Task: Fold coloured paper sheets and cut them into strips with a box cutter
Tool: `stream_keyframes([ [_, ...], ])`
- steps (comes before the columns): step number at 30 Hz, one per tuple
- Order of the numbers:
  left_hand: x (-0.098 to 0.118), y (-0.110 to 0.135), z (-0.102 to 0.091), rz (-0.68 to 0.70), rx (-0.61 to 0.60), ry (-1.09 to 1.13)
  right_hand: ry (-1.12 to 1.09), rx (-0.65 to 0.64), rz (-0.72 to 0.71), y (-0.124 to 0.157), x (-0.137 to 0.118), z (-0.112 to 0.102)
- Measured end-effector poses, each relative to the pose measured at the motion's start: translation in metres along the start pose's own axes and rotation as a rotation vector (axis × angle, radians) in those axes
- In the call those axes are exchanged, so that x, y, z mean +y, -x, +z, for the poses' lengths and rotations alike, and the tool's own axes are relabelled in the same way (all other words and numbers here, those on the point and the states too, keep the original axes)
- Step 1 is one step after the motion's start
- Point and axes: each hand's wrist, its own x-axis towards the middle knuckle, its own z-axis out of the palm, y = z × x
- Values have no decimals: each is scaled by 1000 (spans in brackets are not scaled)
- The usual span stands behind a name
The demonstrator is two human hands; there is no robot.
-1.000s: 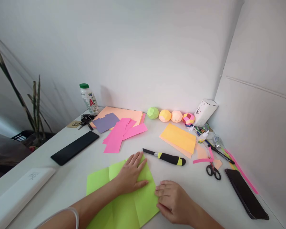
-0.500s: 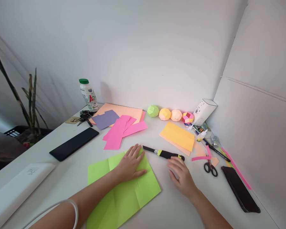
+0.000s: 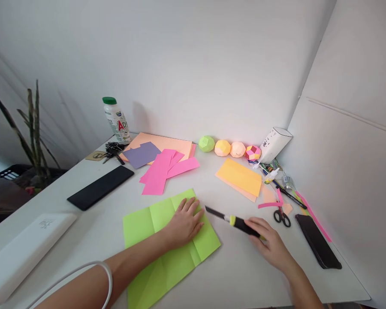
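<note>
A sheet of green paper [image 3: 141,231] with crease lines lies on the white table. My left hand [image 3: 185,222] rests flat on its right part, fingers stretched out. My right hand [image 3: 266,240] is closed around the black and yellow handle of a utility knife [image 3: 239,223]. Its long dark blade points left, with the tip a short way right of my left fingertips and the paper's edge. Behind these lie several pink paper strips [image 3: 158,175] and a folded orange sheet [image 3: 241,177].
Scissors [image 3: 281,216], a glue bottle [image 3: 272,176] and a phone [image 3: 318,240] lie on the right. Paper balls [image 3: 206,143] line the wall. On the left are a black slab [image 3: 101,187], a white box-like device [image 3: 28,253], keys [image 3: 114,151] and a bottle [image 3: 117,122]. A white cable [image 3: 107,274] loops over my left forearm.
My right hand has taken hold of the utility knife and lifted it, drawing it right and toward me. My left hand and the green paper sit slightly further right in view.
</note>
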Motion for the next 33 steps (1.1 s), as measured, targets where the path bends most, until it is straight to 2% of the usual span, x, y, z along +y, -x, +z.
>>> stream_keyframes([
  [4, 1, -1, -1, -3, 6, 4, -76, -173, 38, 67, -2, -24],
  [8, 4, -3, 0, -19, 0, -17, -25, -200, 49, 102, -6, -27],
  [18, 7, -3, 2, -13, 68, -81, 134, -71, -7, 103, -11, -11],
  [25, 15, 1, 14, -31, 36, -158, 239, 5, -41, 101, -16, -7],
  [33, 25, 5, 18, 27, 54, -137, 317, 16, -83, 103, -28, -7],
])
